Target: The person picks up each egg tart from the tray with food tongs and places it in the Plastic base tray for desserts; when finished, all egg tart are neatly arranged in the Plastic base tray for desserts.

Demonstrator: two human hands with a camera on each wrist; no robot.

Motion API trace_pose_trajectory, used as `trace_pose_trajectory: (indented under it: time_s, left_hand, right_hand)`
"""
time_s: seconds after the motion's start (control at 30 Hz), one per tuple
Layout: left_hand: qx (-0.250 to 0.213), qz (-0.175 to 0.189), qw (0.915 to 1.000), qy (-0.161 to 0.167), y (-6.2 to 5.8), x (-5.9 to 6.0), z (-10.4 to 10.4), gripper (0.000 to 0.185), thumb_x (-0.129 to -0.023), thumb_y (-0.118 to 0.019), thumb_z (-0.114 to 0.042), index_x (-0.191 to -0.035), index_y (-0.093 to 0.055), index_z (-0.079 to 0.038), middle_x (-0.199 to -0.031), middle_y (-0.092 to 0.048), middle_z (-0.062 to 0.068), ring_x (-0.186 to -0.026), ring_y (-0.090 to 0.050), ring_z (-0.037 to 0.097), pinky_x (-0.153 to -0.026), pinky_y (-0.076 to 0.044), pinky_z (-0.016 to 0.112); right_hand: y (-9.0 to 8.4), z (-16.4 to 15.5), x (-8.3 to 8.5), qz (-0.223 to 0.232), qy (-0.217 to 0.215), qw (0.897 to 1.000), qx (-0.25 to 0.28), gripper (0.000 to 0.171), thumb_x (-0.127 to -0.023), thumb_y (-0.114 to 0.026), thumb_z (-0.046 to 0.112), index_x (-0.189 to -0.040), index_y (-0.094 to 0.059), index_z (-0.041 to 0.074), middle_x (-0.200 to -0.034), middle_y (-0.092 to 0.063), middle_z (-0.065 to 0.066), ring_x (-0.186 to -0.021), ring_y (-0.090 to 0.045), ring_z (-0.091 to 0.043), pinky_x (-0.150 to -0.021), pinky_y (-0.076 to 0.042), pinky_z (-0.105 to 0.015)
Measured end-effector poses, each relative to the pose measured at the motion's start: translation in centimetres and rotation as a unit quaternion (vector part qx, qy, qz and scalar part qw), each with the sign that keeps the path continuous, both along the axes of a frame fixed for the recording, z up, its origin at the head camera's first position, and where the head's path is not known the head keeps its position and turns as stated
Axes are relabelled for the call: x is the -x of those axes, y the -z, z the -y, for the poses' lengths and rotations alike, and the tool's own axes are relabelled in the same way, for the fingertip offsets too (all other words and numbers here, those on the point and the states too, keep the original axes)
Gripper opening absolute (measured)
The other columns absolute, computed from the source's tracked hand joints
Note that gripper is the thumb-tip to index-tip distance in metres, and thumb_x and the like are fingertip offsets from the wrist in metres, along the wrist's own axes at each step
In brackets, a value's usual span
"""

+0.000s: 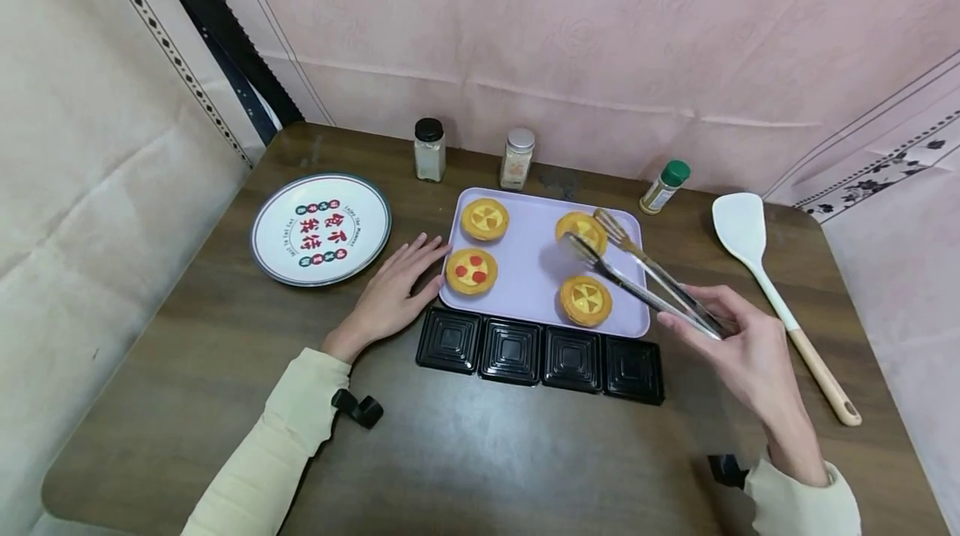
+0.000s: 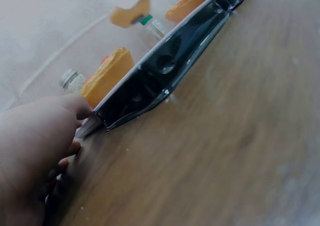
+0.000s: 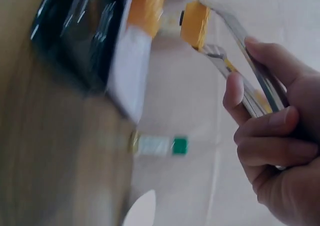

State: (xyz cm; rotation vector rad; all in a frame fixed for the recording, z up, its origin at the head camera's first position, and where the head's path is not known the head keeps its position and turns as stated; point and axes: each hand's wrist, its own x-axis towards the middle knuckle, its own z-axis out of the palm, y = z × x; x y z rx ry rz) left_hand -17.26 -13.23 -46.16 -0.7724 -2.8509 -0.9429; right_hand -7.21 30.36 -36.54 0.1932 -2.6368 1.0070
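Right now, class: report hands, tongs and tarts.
Left hand flat against tray edge. Right hand grips tongs, open around rear-right tart. Nothing blocking.

tarts on tray; plate left; spatula right

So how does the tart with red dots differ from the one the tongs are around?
The red-dot tart sits at the tray's front left by the left hand; the far-right tart sits between the tongs' tips, held by the right hand. One has red spots, the other plain yellow. Both are round and golden.

Pink wall; brown table
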Motion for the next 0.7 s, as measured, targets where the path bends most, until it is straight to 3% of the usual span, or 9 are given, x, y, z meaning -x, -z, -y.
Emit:
trace_pose_trajectory:
  time_s: [0.17,0.3,0.47,0.7]
  left_hand:
    - [-0.004,-0.007,1.0,0.005,-0.2,0.0,0.2,0.053,-0.103,-0.047,-0.04,-0.151,-0.04,-0.02,-0.157,-0.032,0.004,-0.147,-0.017,0.023,-0.119,-0.011,0.044]
    - [-0.006,-0.015,0.9999,0.006,-0.2,0.1,0.3,0.052,-0.104,-0.046,-0.039,-0.151,-0.04,-0.019,-0.157,-0.032,0.004,-0.147,-0.017,0.023,-0.119,-0.011,0.043]
    - [-0.002,-0.014,0.9999,0.005,-0.2,0.4,0.3,0.053,-0.104,-0.045,-0.04,-0.152,-0.038,-0.02,-0.158,-0.03,0.003,-0.147,-0.015,0.021,-0.119,-0.009,0.041]
    - [0.001,-0.009,0.9999,0.009,-0.1,0.1,0.2,0.053,-0.103,-0.047,-0.039,-0.152,-0.039,-0.02,-0.157,-0.031,0.004,-0.147,-0.016,0.023,-0.119,-0.009,0.042]
  right_hand:
    - [-0.3,3.4,-0.9,-0.029,-0.114,0.993,0.004,0.05,-0.068,-0.09,0.005,-0.113,-0.071,0.015,-0.083,-0.07,0.004,-0.057,-0.057,-0.006,-0.045,-0.042,-0.014]
    - [0.3,6.4,-1.5,-0.011,-0.177,0.984,-0.012,0.045,-0.072,-0.089,0.017,-0.113,-0.071,0.021,-0.078,-0.06,0.014,-0.056,-0.05,-0.002,-0.045,-0.036,-0.013]
    - [1.1,8.7,-2.1,0.02,-0.224,0.974,-0.024,0.042,-0.078,-0.084,0.033,-0.117,-0.069,0.024,-0.079,-0.056,0.018,-0.057,-0.049,0.0,-0.046,-0.034,-0.012]
    - [2.0,9.6,-2.5,0.032,-0.249,0.967,-0.035,0.043,-0.081,-0.082,0.035,-0.12,-0.068,0.021,-0.078,-0.056,0.018,-0.055,-0.049,-0.001,-0.046,-0.031,-0.01]
